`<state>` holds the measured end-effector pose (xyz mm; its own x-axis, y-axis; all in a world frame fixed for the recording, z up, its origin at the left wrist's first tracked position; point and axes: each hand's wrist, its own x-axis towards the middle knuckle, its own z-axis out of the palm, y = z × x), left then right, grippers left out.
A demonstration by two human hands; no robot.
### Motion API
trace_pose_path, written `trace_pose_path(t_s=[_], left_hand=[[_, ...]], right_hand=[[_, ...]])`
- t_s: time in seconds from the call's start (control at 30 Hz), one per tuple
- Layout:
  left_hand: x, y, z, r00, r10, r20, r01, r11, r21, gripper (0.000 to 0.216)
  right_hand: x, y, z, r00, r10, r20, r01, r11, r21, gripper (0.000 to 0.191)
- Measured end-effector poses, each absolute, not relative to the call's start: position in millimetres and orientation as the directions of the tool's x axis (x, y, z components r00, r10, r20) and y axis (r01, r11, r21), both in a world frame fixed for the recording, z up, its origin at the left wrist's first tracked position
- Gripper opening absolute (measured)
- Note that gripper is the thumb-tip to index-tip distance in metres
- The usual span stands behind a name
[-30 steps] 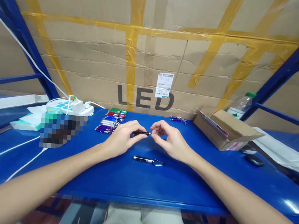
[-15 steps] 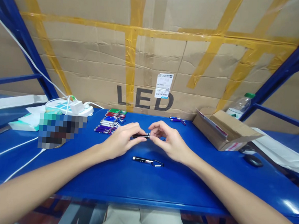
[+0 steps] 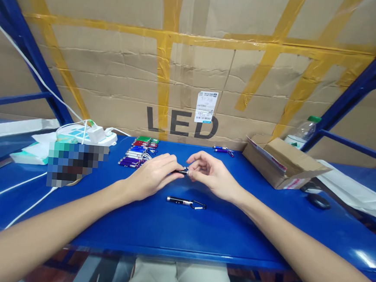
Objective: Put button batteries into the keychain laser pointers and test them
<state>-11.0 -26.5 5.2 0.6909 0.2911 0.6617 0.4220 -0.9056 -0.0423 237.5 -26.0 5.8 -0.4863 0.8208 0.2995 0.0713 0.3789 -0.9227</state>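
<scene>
A black keychain flashlight (image 3: 182, 172) is held level above the blue table, between my two hands. My left hand (image 3: 151, 175) is closed around its left part, with fingers over the top and the thumb below. At the other end, my right hand (image 3: 216, 178) pinches the silver tip between thumb and fingers. Much of the body is hidden by the fingers. Just in front of the hands lies a second black keychain flashlight (image 3: 179, 201), its carabiner clip (image 3: 199, 205) pointing right. Beyond my left hand, several green, red, blue, silver and purple keychain flashlights (image 3: 136, 154) lie in rows.
At the back lie blue keychain flashlights (image 3: 221, 150). An open cardboard box (image 3: 284, 163), a black computer mouse (image 3: 319, 201) and a bottle (image 3: 302, 132) are on the right. A white power strip (image 3: 108, 140) with cables stands left, near a blurred-out item. A large carton (image 3: 121, 79) walls the back.
The fingers of my left hand have shifted slightly along the held flashlight and now cover more of it. My right hand keeps its pinch almost unchanged.
</scene>
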Motion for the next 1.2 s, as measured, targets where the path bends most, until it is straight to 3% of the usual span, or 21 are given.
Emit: trace_pose_path(t_s=[0.3, 0.7, 0.8, 1.0, 1.2], left_hand=[[-11.2, -23.7, 3.0, 0.706, 0.257, 0.660, 0.425, -0.899, -0.104, 0.017], [-9.9, -26.1, 5.3, 0.678, 0.285, 0.678, 0.427, -0.903, -0.047, 0.018], [-9.0, -25.7, 3.4, 0.644, 0.334, 0.688, 0.434, -0.900, 0.031, 0.019], [-6.6, -25.6, 1.1, 0.571, 0.457, 0.682, 0.447, -0.870, 0.208, 0.020], [-6.2, -24.8, 0.8, 0.570, 0.474, 0.671, 0.450, -0.864, 0.228, 0.020]], right_hand=[[237.4, -23.1, 5.9, -0.497, 0.847, 0.188, -0.013, 0.210, -0.978, 0.036], [239.0, -19.0, 4.1, -0.489, 0.871, 0.051, -0.087, 0.009, -0.996, 0.048], [239.1, -19.0, 5.1, -0.484, 0.871, 0.090, -0.065, 0.067, -0.996, 0.045], [241.2, -18.2, 5.7, -0.471, 0.836, 0.281, 0.043, 0.340, -0.940, 0.033], [240.7, -18.4, 3.8, -0.471, 0.828, 0.305, 0.067, 0.378, -0.923, 0.032]])
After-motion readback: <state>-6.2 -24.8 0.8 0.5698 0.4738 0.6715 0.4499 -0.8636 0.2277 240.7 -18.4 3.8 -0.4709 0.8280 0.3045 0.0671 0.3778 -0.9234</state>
